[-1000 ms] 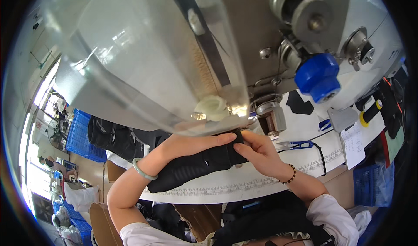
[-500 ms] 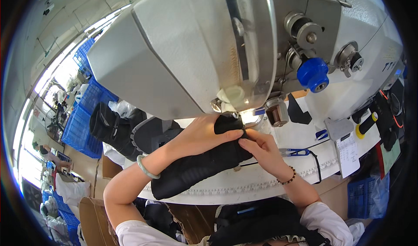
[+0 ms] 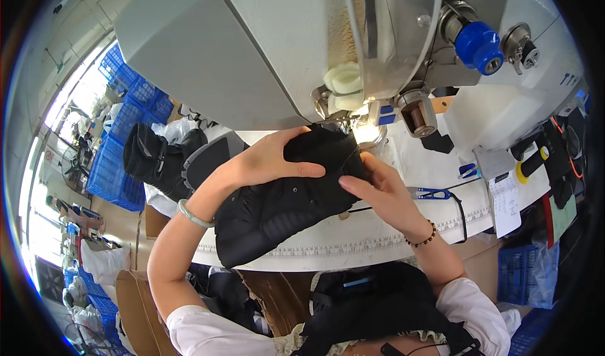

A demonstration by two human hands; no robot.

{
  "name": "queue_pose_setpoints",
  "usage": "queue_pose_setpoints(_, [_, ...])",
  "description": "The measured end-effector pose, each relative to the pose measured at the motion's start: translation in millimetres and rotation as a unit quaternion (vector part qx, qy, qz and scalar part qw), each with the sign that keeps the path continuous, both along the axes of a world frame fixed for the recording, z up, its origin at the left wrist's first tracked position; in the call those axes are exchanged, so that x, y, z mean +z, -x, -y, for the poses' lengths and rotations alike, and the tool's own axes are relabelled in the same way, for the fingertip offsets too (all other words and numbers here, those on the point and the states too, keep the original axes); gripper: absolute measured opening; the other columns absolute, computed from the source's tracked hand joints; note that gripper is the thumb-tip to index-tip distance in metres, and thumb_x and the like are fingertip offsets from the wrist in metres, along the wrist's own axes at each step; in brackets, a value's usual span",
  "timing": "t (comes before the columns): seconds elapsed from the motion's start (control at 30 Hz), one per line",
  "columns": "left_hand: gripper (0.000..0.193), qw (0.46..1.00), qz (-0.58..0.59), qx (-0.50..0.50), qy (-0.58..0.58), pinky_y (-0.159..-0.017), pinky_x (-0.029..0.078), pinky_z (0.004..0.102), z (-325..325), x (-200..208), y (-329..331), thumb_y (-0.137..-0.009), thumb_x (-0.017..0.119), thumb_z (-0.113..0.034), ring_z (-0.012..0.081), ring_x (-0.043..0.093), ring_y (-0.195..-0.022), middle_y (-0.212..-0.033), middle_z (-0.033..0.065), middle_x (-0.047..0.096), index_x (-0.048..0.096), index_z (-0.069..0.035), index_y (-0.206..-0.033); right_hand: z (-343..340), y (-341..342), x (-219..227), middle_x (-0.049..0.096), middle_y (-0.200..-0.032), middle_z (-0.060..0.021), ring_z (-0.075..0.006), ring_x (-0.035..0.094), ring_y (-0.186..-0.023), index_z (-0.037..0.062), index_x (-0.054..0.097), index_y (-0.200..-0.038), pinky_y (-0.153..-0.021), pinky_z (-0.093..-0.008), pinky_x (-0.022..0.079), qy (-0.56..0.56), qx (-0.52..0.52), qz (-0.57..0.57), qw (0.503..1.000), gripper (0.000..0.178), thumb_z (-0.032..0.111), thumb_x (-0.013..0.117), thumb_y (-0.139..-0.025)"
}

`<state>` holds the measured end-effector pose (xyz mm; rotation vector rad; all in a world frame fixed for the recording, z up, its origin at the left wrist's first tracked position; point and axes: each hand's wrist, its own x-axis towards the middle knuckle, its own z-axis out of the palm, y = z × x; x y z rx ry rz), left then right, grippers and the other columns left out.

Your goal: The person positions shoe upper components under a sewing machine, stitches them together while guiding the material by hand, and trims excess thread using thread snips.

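A black padded fabric piece (image 3: 277, 211), quilted and tube-like, lies across the white table under the needle area of a large grey sewing machine (image 3: 252, 53). My left hand (image 3: 261, 160) holds it from the left. Its thumb lies on top, while the other fingertips are partly hidden behind the fabric's far edge. At the right end of the piece, my right hand (image 3: 378, 189) grips the edge between thumb and fingers. The lit presser foot area (image 3: 362, 126) is just beyond the fabric, and the needle itself is hard to make out.
Left of the piece lie a grey-black part (image 3: 214, 157) and a stack of black padded items (image 3: 151, 157). Blue thread snips (image 3: 432, 194), a paper note (image 3: 504, 204) and a yellow-ended thread spool (image 3: 532, 165) lie right. Blue crates (image 3: 120, 173) stand beyond the table's left side.
The view has shifted closer to the machine. My hands have moved a little apart, my left thumb no longer meets the right fingers, and more of the fabric's top shows, opened out flatter.
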<state>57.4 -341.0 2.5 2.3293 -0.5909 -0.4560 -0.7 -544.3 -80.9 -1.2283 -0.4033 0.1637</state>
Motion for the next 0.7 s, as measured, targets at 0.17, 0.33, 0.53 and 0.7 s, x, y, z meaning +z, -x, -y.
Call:
queue_pose_setpoints(0.17, [0.075, 0.999, -0.032, 0.003, -0.004, -0.093, 0.037, 0.0295, -1.0, -2.1, -1.9, -0.067, 0.076, -0.036, 0.0177, 0.050, -0.104, -0.111, 0.0114, 0.054, 0.043, 0.003, -0.121, -4.1, 1.9, -1.7, 0.055, -0.088, 0.0012, -0.0031, 0.049, -0.080, 0.0003, 0.051, -0.102, -0.070, -0.0188, 0.041, -0.015, -0.013, -0.005, 1.000, 0.025, 0.015, 0.063, -0.085])
queue_pose_setpoints(0.33, [0.067, 1.000, -0.006, -0.004, 0.001, -0.091, 0.038, 0.0293, -3.1, -6.6, -2.8, -0.069, 0.076, -0.032, 0.0160, 0.050, -0.101, -0.108, 0.0096, 0.055, 0.046, 0.002, -0.118, -3.3, 0.1, -2.9, 0.057, -0.090, 0.0004, -0.0037, 0.050, -0.082, -0.0005, 0.052, -0.102, -0.071, -0.0184, 0.042, -0.031, -0.014, -0.014, 0.999, 0.025, 0.013, 0.063, -0.085])
queue_pose_setpoints(0.53, [0.062, 1.000, -0.024, 0.004, 0.013, -0.090, 0.038, 0.0282, -2.6, -7.5, -3.1, -0.069, 0.076, -0.029, 0.0139, 0.050, -0.098, -0.103, 0.0072, 0.055, 0.049, 0.002, -0.115, 14.2, -4.5, -2.8, 0.058, -0.092, 0.0001, -0.0054, 0.052, -0.087, -0.0016, 0.055, -0.105, -0.078, -0.0208, 0.042, -0.042, 0.048, -0.084, 0.994, 0.024, 0.004, 0.059, -0.082])
queue_pose_setpoints(0.7, [0.061, 0.999, 0.011, 0.002, 0.030, -0.080, 0.044, 0.0272, -1.0, -7.8, -2.5, -0.067, 0.076, -0.037, 0.0141, 0.055, -0.088, -0.094, 0.0087, 0.060, 0.051, 0.001, -0.107, 23.1, 2.5, -11.8, 0.055, -0.101, -0.0022, -0.0088, 0.052, -0.090, -0.0006, 0.056, -0.109, -0.082, -0.0230, 0.041, -0.019, 0.083, 0.001, 0.996, 0.030, 0.001, 0.059, -0.079])
